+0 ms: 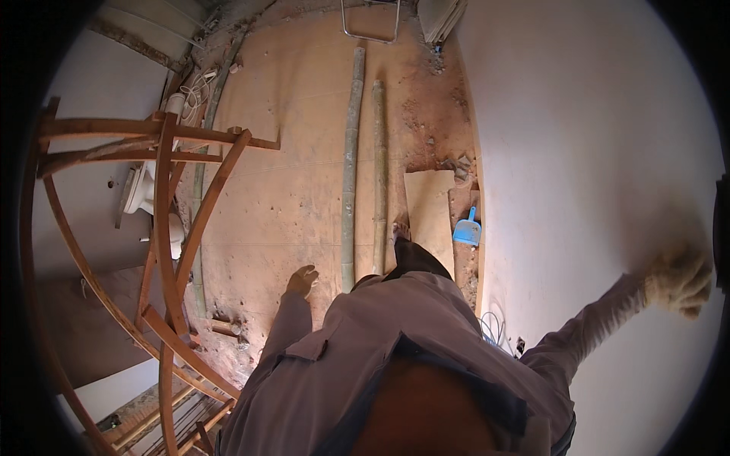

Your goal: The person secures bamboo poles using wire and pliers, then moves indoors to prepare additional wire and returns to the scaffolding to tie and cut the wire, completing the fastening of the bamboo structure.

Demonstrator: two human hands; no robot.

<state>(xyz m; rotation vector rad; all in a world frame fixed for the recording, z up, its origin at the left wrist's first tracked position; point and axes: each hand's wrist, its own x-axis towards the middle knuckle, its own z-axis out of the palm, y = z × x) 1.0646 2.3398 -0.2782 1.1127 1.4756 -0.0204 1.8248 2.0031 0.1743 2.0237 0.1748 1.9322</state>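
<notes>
My right hand (679, 283), in a pale work glove, is raised far out to the right beside the white wall (563, 167). Its fingers look curled, though blurred; what they hold, if anything, I cannot make out. A dark edge of some object (722, 235) shows just past it at the rim of the picture. Low at my left side hangs my left hand (303, 281), also gloved, fingers loosely apart with nothing in them. The nearest thing to it is a long bamboo pole (350, 167) lying on the floor.
A second bamboo pole (380, 175) lies alongside the first. Right of it are a flat board (430, 213) and a blue dustpan (468, 228) near the wall. A brown wooden frame (163, 205) stands at left, with a white toilet (142, 188) behind. Rubble (460, 163) lies along the wall.
</notes>
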